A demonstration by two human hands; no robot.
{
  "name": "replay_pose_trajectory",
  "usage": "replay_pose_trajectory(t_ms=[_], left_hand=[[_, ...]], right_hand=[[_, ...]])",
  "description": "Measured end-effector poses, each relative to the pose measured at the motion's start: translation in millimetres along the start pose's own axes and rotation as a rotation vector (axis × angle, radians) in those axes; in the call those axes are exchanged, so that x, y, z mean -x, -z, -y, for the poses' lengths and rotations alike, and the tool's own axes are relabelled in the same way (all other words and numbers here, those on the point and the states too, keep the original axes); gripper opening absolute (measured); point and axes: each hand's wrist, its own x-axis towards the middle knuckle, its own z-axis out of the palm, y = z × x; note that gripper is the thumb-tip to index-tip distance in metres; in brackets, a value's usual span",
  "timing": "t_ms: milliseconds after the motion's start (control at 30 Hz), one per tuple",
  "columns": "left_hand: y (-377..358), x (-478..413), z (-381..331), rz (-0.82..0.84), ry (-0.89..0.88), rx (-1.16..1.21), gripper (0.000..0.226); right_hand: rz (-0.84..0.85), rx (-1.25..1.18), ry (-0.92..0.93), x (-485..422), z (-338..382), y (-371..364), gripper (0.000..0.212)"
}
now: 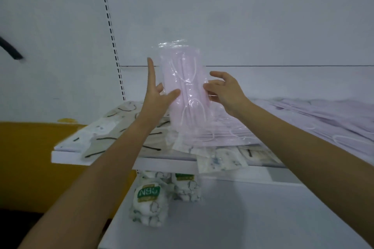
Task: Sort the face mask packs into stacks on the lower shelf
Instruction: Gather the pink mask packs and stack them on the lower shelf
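The left hand pinches the left edge of a pink mask pack. Its thumb lies across the front of the clear wrapper and its index finger points straight up, clear of the pack, while the other fingers are curled at the edge. The right hand grips the opposite edge with curled fingertips, its topmost finger lifted a little off the plastic. Between the two hands the pack stands upright on its short end, white ear loops showing through the wrapper. Its lower end meets a stack of pink packs lying flat on the upper shelf. To the left of that stack the same shelf holds patterned packs in beige and white with dark squiggles, some spread loosely toward the front lip. To the right lie lavender packs, fanned out and overlapping. Below, on the lower shelf, N95 packs stand near the left side — one with green lettering in front, more just behind it under the upper shelf's edge. A slotted upright runs up the white back panel, and a yellow surface shows at far left.
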Motion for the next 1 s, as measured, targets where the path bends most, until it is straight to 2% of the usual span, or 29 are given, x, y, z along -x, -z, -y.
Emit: replay_pose_trajectory(t_ms=[67,133,233,333,433,533,633,833,933,1000], left_hand=[[-5,9,-3,0.013,-0.091,-0.178,0.087],[-6,17,-3,-0.014,-0.117,-0.299,0.069],[6,34,-7,-0.044,-0.053,-0.408,0.051],[23,54,-16,-0.104,-0.003,-0.485,0.047],[36,75,-20,-0.178,0.016,-0.428,0.047],[34,80,-14,-0.172,0.05,-0.35,0.047],[29,76,-7,-0.153,0.076,-0.366,0.046],[26,72,-1,-0.154,0.08,-0.422,0.047],[25,71,0,-0.163,0.076,-0.445,0.047],[26,70,0,-0.184,0.063,-0.447,0.048]], right_hand=[[0.083,0.095,0.016,4,1,11,0.045],[0.218,0.301,0.056,7,0,28,0.044],[0.428,0.686,0.118,18,-4,57,0.035],[0.611,0.965,0.131,40,-14,80,0.028],[0.616,1.014,0.175,59,-27,89,0.028],[0.592,1.04,0.163,62,-32,81,0.036],[0.533,1.019,0.127,49,-25,73,0.04],[0.633,1.189,-0.06,18,-22,57,0.075],[0.577,1.103,-0.051,15,-24,53,0.072],[0.468,1.012,0.033,12,-24,56,0.061]])
